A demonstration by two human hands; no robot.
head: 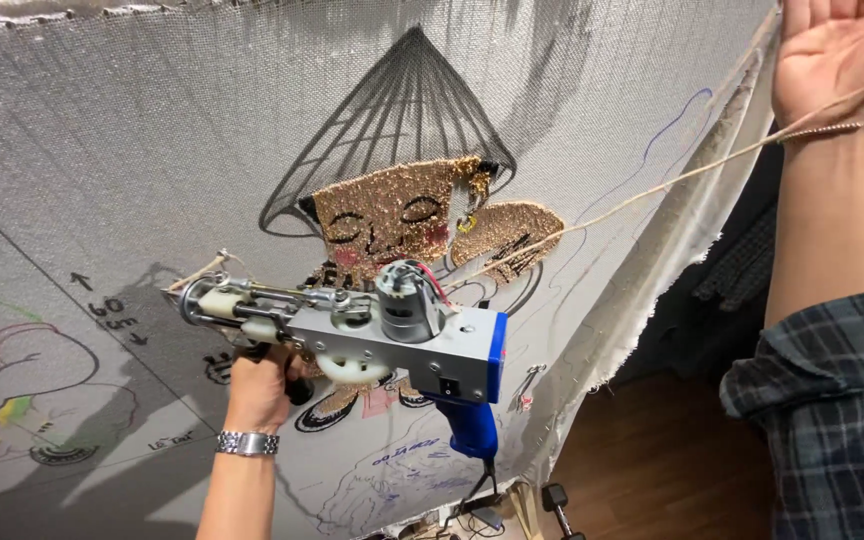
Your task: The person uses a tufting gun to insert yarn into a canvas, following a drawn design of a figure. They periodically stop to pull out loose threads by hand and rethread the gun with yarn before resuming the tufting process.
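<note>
- Right hand (837, 55), at one o'clock, spread wide, tan yarn strand (652, 190) crossing its wrist.
- Left hand (260, 385), at seven o'clock, grips the front handle of the grey-and-blue metal tufting gun (392, 335).
- Gun's tip touches the stretched grey woven backing cloth (152, 130).

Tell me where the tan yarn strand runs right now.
In the head view, the tan yarn strand stretches from the open right hand at upper right, down-left across the grey stretched cloth, to the silver-and-blue tufting gun.
</note>
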